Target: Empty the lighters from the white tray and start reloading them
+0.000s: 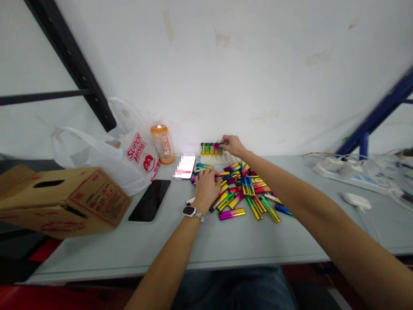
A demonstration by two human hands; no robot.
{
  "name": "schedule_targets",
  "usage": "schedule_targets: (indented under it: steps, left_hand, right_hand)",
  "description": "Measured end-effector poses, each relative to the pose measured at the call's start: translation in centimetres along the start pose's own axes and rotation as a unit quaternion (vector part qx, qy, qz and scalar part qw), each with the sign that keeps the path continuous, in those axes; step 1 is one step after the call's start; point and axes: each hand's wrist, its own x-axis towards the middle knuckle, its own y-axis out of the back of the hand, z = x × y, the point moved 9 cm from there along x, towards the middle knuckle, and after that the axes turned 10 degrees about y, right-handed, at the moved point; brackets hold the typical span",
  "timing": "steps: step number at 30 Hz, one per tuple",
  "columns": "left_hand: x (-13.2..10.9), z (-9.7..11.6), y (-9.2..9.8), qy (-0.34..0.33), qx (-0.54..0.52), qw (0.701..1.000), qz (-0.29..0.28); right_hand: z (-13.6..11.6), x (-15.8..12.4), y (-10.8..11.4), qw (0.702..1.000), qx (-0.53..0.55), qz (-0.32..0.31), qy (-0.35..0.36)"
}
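My right hand (232, 145) is at the back of the table, its fingers pinched on the top of a lighter standing at the end of a row. The row of upright shiny lighters (207, 149) stands in a pale tray with holes (209, 160). My left hand (206, 185), with a watch (189, 211) on its wrist, rests at the left side of a loose pile of metallic rainbow lighters (248, 186). Its fingers curl down around a lighter (222, 174) whose end sticks out by the thumb; the fingertips are partly hidden.
Left of the pile lie a lit phone (187, 167) and a dark-screened phone (150, 201). Beyond them are an orange drink bottle (162, 144), a white plastic bag (106, 159) and a cardboard box (64, 200). A power strip (355, 175) and white charger (356, 200) lie right.
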Motion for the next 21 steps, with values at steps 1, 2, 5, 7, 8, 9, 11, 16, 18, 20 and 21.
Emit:
schedule_targets:
  steps: [1,2,5,7,8,9,11,16,18,20,21]
  left_hand:
    - [0.0,0.0,0.0,0.0,-0.002,1.0,0.0]
    - [0.0,0.0,0.0,0.001,-0.003,1.0,-0.001]
    - [0.0,0.0,0.0,0.003,-0.003,1.0,-0.001]
    - [0.0,0.0,0.0,0.004,0.0,1.0,0.0]
    - [0.0,-0.1,0.0,0.004,0.001,1.0,0.0]
    - [0.0,-0.1,0.0,0.004,0.001,1.0,0.0]
    - [0.0,0.0,0.1,0.005,-0.002,1.0,0.0]
    - [0.1,-0.3,0.6,0.024,-0.014,1.0,0.006]
    - [0.2,-0.6,0.9,0.035,-0.024,0.999,0.012]
    - [0.4,-1.0,1.2,0.042,-0.042,0.998,0.021]
    - [0.5,-1.1,1.3,0.043,-0.053,0.997,0.026]
  right_hand:
    - [0.2,0.1,0.0,1.0,0.01,0.001,0.001]
    - [0.4,0.3,0.0,1.0,0.018,0.001,-0.001]
    - [0.8,0.3,0.0,1.0,0.004,-0.018,-0.01]
    - [0.4,0.2,0.1,0.997,-0.068,-0.042,-0.002]
    - [0.0,0.0,0.3,0.991,-0.12,-0.056,0.002]
    - [-0.4,-0.3,0.5,0.983,-0.172,-0.069,0.005]
    - [-1.2,-1.0,0.8,0.962,-0.255,-0.1,0.002]
    - [-2.3,-3.3,0.1,0.92,-0.34,-0.197,0.01]
    - [-2.7,-4.3,-0.2,0.91,-0.356,-0.213,0.019]
    - [-3.4,-5.4,-0.6,0.912,-0.352,-0.209,0.03]
    - [-4.0,-5.9,-0.8,0.917,-0.34,-0.206,0.04]
